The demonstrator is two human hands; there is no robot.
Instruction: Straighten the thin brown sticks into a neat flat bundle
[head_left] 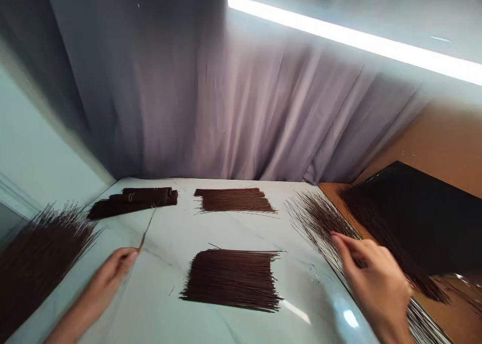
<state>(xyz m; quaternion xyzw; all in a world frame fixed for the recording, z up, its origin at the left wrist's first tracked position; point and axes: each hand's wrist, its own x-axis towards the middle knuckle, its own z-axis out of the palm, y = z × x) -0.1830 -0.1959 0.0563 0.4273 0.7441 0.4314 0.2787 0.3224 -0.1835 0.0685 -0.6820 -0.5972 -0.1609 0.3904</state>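
Observation:
My left hand (117,264) is closed in a pinch around a thin brown stick or small bunch (146,233), which points up and away over the white tabletop. On the right, my right hand (376,273) has thumb and forefinger pinched on a loose, spread heap of thin brown sticks (324,211); how many it grips cannot be made out. Between the hands lies a neat flat layer of brown sticks (233,279). Behind it is a second flat layer (237,200). Tied dark bundles (139,199) rest at the back left, beyond my left hand.
A large mass of sticks (37,263) fills the left edge of the white table (158,304). At right, a black panel (422,218) and more sticks lie on a brown surface (463,304). A grey curtain (233,108) hangs behind, under a bright tube light (350,35).

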